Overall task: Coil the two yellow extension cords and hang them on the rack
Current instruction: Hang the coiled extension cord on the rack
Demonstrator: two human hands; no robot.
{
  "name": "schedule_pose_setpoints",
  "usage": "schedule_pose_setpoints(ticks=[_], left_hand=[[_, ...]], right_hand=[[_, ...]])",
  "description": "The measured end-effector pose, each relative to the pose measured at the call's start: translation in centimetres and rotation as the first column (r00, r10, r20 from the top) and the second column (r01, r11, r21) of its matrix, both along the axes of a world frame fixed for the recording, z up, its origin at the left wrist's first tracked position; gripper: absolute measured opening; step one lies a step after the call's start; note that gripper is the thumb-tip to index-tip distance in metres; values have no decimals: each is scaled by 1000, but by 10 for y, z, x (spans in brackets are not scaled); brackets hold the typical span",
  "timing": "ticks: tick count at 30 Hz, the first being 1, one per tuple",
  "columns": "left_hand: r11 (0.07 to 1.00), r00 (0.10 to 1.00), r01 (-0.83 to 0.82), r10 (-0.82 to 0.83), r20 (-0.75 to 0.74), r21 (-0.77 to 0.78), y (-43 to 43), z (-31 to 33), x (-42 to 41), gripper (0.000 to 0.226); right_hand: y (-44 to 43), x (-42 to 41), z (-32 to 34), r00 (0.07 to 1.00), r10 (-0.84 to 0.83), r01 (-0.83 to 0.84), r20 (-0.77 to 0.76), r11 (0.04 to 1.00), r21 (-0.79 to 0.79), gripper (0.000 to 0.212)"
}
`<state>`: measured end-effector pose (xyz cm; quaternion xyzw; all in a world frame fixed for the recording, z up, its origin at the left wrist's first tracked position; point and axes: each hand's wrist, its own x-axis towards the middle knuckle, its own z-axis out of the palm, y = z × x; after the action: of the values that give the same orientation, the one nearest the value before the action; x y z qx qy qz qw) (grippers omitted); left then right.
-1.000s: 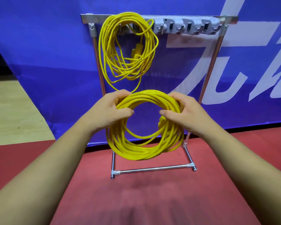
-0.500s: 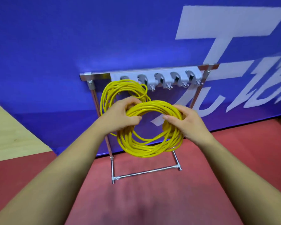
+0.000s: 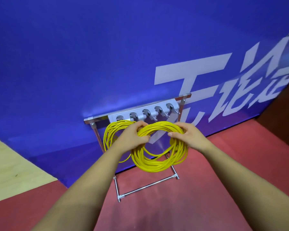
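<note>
My left hand (image 3: pixel 133 137) and right hand (image 3: pixel 184 137) clamp the limp, light cord coil (image 3: pixel 158 162) at its top, loops bunched.

Even, bright indoor light, no hard shadows. Soft bright patch on the glossy blue banner backdrop (image 3: pixel 107 55) above the chrome tube rack (image 3: pixel 137 112), so the light looks overhead and frontal. Faint diffuse shadow on the red carpet floor (image 3: pixel 157 212) under the forearms. Small specular glints on the rack's chrome bars. Motion blur is strong on the white banner lettering (image 3: pixel 250 90) at the right edge, mild elsewhere. Wide-angle distortion: banner edge and floor line curve and tilt toward the corners. The yellow cord coil held in both hands (image 3: pixel 157 162) stays fairly sharp, saturated, not clipped.
</note>
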<state>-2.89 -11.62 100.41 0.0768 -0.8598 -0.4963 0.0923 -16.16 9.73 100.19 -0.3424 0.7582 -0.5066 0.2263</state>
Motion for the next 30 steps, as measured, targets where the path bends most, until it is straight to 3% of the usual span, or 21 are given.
schedule_pose_setpoints(ticks=[5,19,30], left_hand=[[998,998,-46,47,33,-31,13,-12,-42,28],[947,943,-312,319,97,-74,50,-81,-214,35],[885,911,-288,371,181,-366,19,-123,-274,44]], right_hand=[[11,-47,-23,999,13,-13,33,1000,-4,12],[9,-261,-84,984,177,-175,-8,980,92,13],[-31,-322,-138,967,223,-209,-119,970,122,24]])
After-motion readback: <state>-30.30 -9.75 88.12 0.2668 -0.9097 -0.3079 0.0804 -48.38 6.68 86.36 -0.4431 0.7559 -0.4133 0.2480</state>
